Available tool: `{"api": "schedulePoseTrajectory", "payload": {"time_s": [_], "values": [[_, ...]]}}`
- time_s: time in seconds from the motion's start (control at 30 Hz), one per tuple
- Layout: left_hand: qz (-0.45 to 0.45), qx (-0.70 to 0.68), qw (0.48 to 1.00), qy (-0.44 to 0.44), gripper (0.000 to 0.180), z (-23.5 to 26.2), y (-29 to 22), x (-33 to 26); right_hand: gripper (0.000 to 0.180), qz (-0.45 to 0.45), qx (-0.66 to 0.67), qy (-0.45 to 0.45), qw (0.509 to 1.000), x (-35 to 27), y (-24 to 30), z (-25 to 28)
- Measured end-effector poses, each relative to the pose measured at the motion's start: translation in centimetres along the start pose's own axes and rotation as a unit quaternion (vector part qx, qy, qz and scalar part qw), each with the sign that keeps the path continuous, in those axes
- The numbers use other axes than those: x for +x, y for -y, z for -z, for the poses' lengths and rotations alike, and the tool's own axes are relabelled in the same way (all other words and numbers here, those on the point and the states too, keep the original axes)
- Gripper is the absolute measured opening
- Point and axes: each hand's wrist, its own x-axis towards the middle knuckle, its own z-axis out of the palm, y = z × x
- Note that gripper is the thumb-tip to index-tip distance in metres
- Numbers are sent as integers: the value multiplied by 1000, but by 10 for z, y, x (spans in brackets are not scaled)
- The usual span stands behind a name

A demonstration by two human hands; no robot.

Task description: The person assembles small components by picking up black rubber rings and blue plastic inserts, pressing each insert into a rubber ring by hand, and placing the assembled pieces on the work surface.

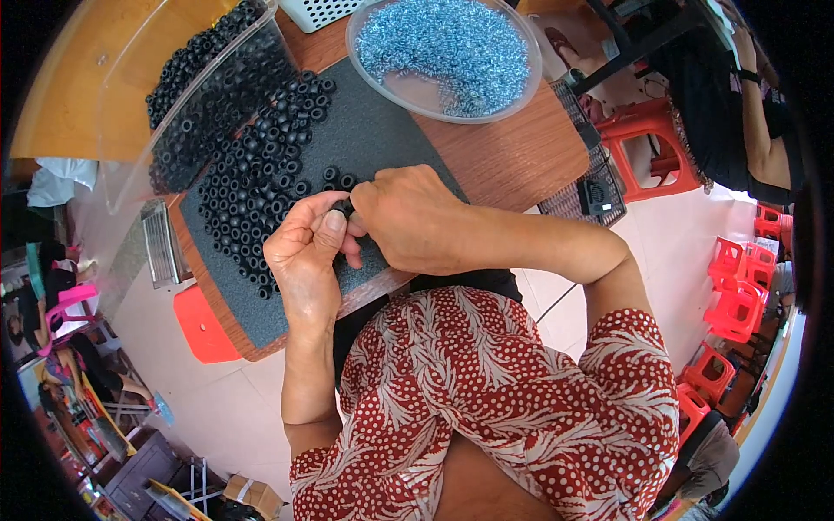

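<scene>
So I'm watching this through the head cam, and both hands are up close together over the near edge of the desk (530, 165). My left hand (304, 256) has its thumb and fingers pinched narrow around a small black ring (345, 207). That ring is up at the fingertips, over the dark grey mat (356, 122), right where the two hands meet. My right hand (413, 217) is curled in from the other side, knuckles up, with its fingers bunched against the same spot. The back of that hand hides the tips, so I honestly can't tell if they're gripping anything. Just beyond the hands, a couple of loose rings (339, 179) sit on the mat, and to the left there's a big spill of black rings (252, 165) spread over it. Behind that spill is a clear bin (129, 187), tilted, with a load more of the same rings in it. Far side of the desk, there's a round clear bowl (408, 91) with tons of tiny shiny blue bits (443, 52), and next to it a bit of a white basket (317, 10) with holes in it. Also in view: a red stool (651, 143) past the right edge of the desk, somebody in black (712, 113) at the upper right, and more red stools (738, 308) along the right side.
</scene>
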Motion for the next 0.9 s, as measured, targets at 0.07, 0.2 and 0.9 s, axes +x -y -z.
{"api": "schedulePoseTrajectory", "payload": {"time_s": [0.07,0.2,0.9], "values": [[2,-13,1000,-3,17,0,0,1,10,16,-10,11,1000,1,-2,1],[-4,-17,1000,-6,16,1,4,2,9,-4,8,11,1000,4,-2,1],[-266,584,740,203,12,-31,-4,69,24,-138,120,-142,973,-33,-30,26]]}}
